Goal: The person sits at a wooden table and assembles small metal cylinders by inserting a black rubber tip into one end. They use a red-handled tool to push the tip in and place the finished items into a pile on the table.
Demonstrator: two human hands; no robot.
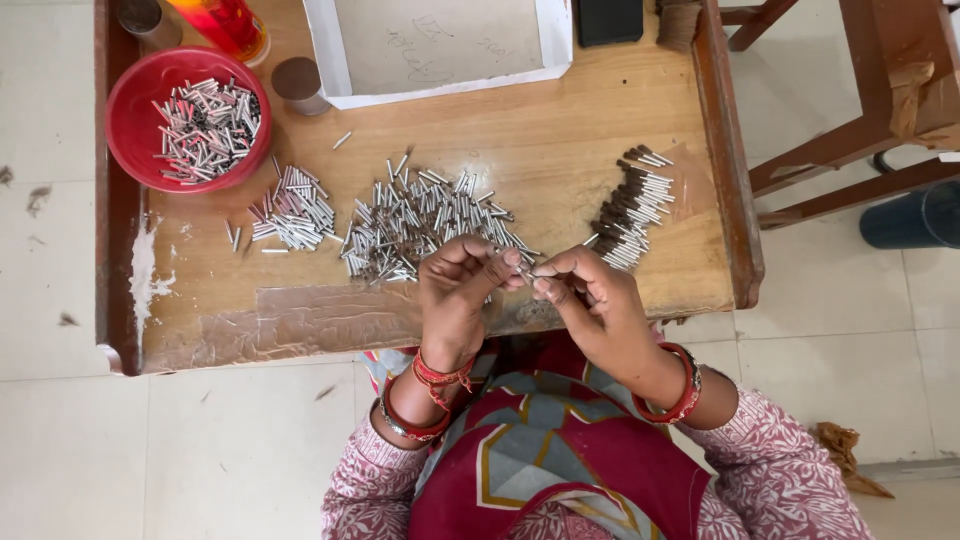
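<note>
Item: one small metal tube (pixel 527 272), pinched between the fingertips of the left hand (pixel 462 290) and the right hand (pixel 590 300), both closed on it, held just above the near edge of the wooden counter (pixel 560 150) and over the person's lap. Adjacent stock: a large loose pile of bare metal tubes (pixel 420 220) directly beyond the hands; a smaller, tidier heap of tubes (pixel 293 210) to its left; a red bowl (pixel 135 120) holding more tubes at the far left; a row of tubes with dark brown tips (pixel 630 210) laid side by side to the right. Also on the counter: a shallow white cardboard tray (pixel 440 50), a short cylindrical container (pixel 298 85), a red-orange container (pixel 225 25), a black flat object (pixel 610 20). Risks, as judged: the held tube is tiny and smooth, and the grip is by fingertips only, so a slip would likely drop it into the lap or onto the tiled floor (pixel 60 450), where it would be hard to find. The main pile lies close to the wrists; a sweep of either forearm could scatter it or roll pieces over the counter's near edge, which seems to have no raised lip. The tipped row lies near the right elbow's path and could be knocked out of line or mixed with bare stock.
</note>
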